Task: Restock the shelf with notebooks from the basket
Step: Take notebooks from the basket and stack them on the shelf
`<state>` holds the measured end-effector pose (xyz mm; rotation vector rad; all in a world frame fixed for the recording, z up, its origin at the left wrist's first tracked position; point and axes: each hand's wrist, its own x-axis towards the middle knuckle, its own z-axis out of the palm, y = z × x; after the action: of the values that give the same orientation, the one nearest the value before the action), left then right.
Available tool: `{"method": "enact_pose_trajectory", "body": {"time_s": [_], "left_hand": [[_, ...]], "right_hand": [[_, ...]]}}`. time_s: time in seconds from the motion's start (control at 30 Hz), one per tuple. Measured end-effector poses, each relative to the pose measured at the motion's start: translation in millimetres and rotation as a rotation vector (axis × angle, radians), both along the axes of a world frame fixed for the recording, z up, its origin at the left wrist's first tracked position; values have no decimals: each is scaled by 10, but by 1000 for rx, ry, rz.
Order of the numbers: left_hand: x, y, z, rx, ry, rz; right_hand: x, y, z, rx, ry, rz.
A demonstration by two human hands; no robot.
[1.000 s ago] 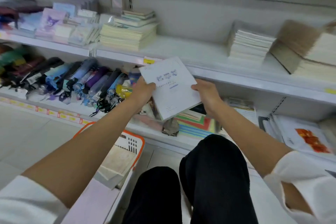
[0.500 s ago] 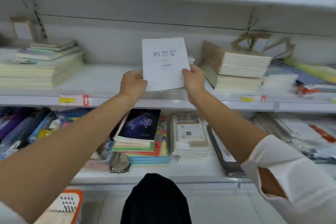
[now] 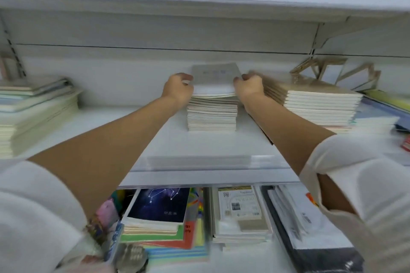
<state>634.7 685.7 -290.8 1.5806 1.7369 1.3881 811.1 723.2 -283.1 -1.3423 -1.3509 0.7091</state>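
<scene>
Nearest, well below the fingers, lies a glossy dark book (image 3: 159, 206) with a star pattern. Beyond it, on the smooth white shelf (image 3: 199, 146), a squared stack (image 3: 211, 115) of thin soft-cover notebooks stands directly under the fingers. The left hand (image 3: 177, 90) and right hand (image 3: 249, 88) curl round the side edges of a pale, flat notebook (image 3: 214, 80), which lies on top of the stack. This looks like the placing step. The next move calls for squaring its edges and letting go. Just right of the right fingers sits a broader, kraft-covered pile (image 3: 317, 99).
</scene>
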Motion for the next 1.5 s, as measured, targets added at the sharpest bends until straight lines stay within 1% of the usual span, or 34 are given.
{"method": "enact_pose_trajectory", "body": {"time_s": [0.07,0.1,0.2,0.27,0.37,0.43,0.53,0.6,0.67,0.73,0.8,0.87,0.93,0.97,1.0,1.03,1.1,1.17,1.2,1.3,1.37,1.5], "left_hand": [[-22,103,-87,-26,30,4],[-31,132,-118,-9,23,17],[-56,145,-220,74,-66,17],[-119,80,-312,136,-81,-71],[-220,51,-418,121,-6,-165],[-224,80,-416,101,-12,-147],[-145,118,-372,122,-120,-53],[-123,135,-361,132,-219,-2],[-114,136,-360,133,-302,10],[-101,133,-358,120,-343,1],[-100,105,-361,102,-355,-41],[-120,30,-363,46,-346,-141],[-138,-67,-335,-28,-306,-226],[-154,-115,-316,-41,-299,-233],[-173,-156,-302,-23,-297,-208],[-193,-206,-286,20,-292,-162],[-242,-324,-266,98,-264,-76],[-314,-495,-250,154,-206,22],[-363,-588,-247,174,-172,74],[-566,-959,-277,157,-84,169],[-734,-1265,-349,105,-32,219],[-1222,-1941,-583,-22,-64,271]], "right_hand": [[42,63,-110,-71,-62,88],[63,78,-148,-86,-78,130],[140,83,-276,-20,-35,147],[194,2,-383,14,-7,194],[243,-92,-515,56,-201,293],[249,-38,-545,70,-219,299],[187,98,-544,60,-208,298],[144,191,-541,76,-277,287],[127,299,-553,98,-325,241],[121,363,-568,89,-319,234],[116,394,-574,83,-333,244],[121,390,-546,50,-367,274],[138,328,-484,-14,-413,316],[141,275,-459,-37,-469,304],[138,209,-432,-17,-539,261],[118,96,-399,45,-590,194],[18,-153,-347,261,-559,109],[-148,-416,-316,416,-505,138],[-241,-529,-315,449,-496,172],[-574,-898,-344,464,-471,250],[-802,-1148,-405,472,-466,304],[-1252,-1633,-659,385,-412,448]]}}
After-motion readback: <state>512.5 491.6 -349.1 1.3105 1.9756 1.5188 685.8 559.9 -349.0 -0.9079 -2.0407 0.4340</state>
